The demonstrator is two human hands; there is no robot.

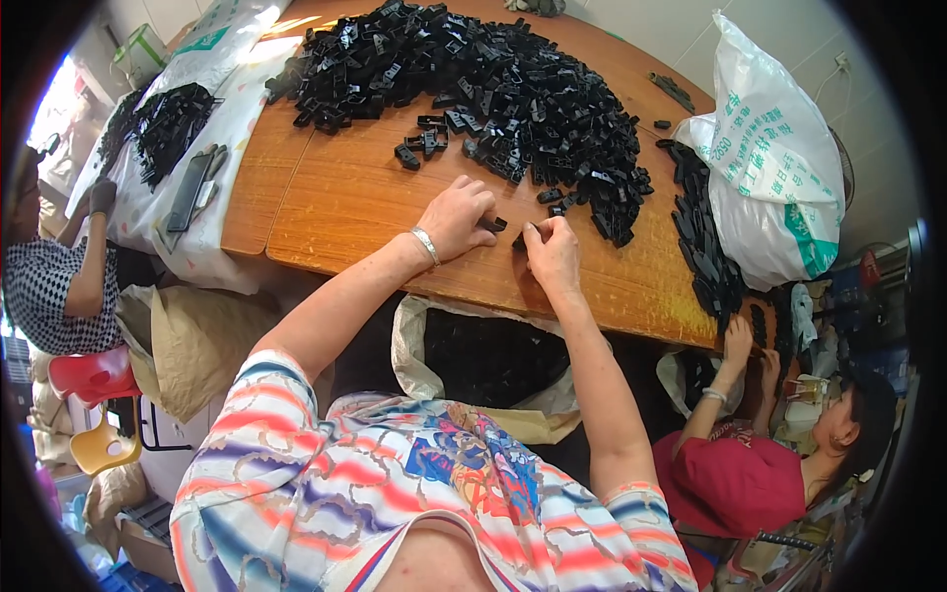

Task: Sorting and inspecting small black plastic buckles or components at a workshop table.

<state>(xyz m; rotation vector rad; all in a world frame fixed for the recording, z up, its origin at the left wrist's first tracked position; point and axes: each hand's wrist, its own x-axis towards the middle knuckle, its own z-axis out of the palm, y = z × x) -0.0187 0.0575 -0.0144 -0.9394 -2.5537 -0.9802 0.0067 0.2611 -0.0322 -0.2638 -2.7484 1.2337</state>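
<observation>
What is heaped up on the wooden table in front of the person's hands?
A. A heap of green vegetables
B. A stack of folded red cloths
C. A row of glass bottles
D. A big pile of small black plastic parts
D: a broad pile of small black plastic parts covers the far side of the wooden table, and the left hand and right hand each pinch one such piece at its near edge.

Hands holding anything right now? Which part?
Left hand pinches a small black plastic piece at its fingertips; right hand pinches another black piece. Too small to tell which part is gripped.
</observation>
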